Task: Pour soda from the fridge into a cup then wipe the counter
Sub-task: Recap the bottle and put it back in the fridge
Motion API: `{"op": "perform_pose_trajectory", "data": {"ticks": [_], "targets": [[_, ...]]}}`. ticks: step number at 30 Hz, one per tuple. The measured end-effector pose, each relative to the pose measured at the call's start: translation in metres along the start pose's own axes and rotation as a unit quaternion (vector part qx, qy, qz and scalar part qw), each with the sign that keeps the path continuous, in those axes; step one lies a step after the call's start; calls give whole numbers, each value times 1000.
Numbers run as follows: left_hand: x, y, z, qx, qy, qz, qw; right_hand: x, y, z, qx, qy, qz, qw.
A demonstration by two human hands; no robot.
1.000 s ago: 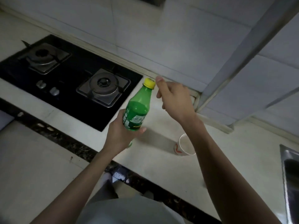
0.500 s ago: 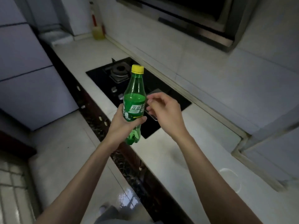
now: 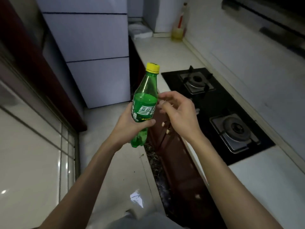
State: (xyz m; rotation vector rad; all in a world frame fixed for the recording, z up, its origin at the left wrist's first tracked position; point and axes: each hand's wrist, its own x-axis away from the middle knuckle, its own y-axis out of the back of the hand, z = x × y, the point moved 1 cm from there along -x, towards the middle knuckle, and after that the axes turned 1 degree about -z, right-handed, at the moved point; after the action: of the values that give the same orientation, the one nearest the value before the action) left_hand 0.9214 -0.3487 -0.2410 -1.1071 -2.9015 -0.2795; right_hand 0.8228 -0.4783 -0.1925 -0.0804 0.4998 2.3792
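above the pale tiled floor (image 3: 113,166), just off the edge of the white stone counter (image 3: 165,52), the left hand (image 3: 130,124) grasps a green plastic soda bottle (image 3: 145,104) around its labelled middle, thumb across the front of the label. the bottle stands nearly upright, tipped slightly to the right, with its yellow screw cap (image 3: 153,67) on and the soda reaching partway up its shoulder. the right hand (image 3: 178,113) floats just beside the bottle at label height, holding nothing, fingers (image 3: 166,97) loosely curled toward it; whether they touch the plastic is unclear. on the counter to the right sits a black glass two-burner gas hob (image 3: 214,100). a white fridge (image 3: 92,47) with closed doors stands at the far end of the counter.
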Motion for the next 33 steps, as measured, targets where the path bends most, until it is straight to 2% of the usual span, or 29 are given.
{"op": "perform_pose_trajectory", "data": {"ticks": [7, 19, 33], "targets": [[-40, 95, 17, -4, 12, -96, 995, -69, -95, 17, 1, 34, 105, 994], [-150, 175, 15, -20, 21, -229, 973, -223, -187, 21, -51, 84, 234, 967], [-308, 240, -18, -6, 22, -298, 954, -419, -258, 31, -86, 144, 306, 937]]}}
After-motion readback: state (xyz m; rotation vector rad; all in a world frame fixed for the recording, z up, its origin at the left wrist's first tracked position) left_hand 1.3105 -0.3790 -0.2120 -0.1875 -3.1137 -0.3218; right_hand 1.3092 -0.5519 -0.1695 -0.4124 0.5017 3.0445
